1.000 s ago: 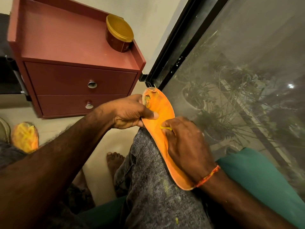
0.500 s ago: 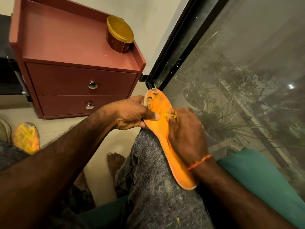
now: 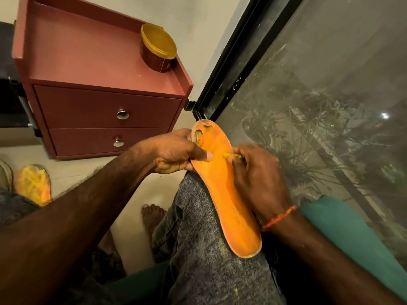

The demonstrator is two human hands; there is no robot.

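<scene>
From my screen, the right hand (image 3: 259, 179) has slid up the orange insole (image 3: 229, 208) from its middle toward the worn toe end. It pinches a yellow stick (image 3: 231, 155) whose tip touches the surface. The left hand (image 3: 174, 153) grips the insole's edge near the toe, thumb on top, bracing it on the knee (image 3: 198, 227). I judge the spreading stroke is nearing the toe.

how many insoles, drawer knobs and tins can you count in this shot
insoles: 2, orange insole, yellow-smeared insole
drawer knobs: 2, upper knob, lower knob
tins: 1, yellow-lidded tin
total: 5
</scene>
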